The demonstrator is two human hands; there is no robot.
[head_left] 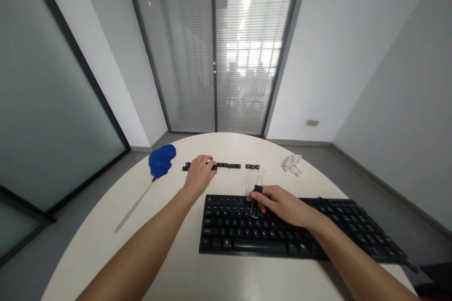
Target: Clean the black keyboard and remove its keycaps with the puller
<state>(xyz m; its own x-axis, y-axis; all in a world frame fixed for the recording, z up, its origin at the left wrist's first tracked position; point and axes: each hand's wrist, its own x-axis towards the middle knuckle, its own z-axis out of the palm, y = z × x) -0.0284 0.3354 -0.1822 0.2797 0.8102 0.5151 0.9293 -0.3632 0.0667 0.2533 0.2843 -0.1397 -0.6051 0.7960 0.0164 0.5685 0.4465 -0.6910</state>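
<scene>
A black keyboard (259, 246) lies on the table, its top edge near my right hand (278, 201). That hand is closed around a keycap puller (258, 189) with a dark handle; its thin wire prongs point away from me, and a wire loop hangs over the keys. Further off, my left hand (200, 171) reaches down to a row of small black keycaps (229, 165). Its thumb and fingers close about one keycap (214, 168) in that row, and the palm hides some of the others. Three more keycaps (252, 167) sit a little apart at the right.
A blue cloth (161, 160) on a thin stick (134, 206) lies at the left of the round white table (169, 263). A crumpled white tissue (292, 164) is at the far right. Beyond the table's curved edge stands a glass partition with blinds (190, 56).
</scene>
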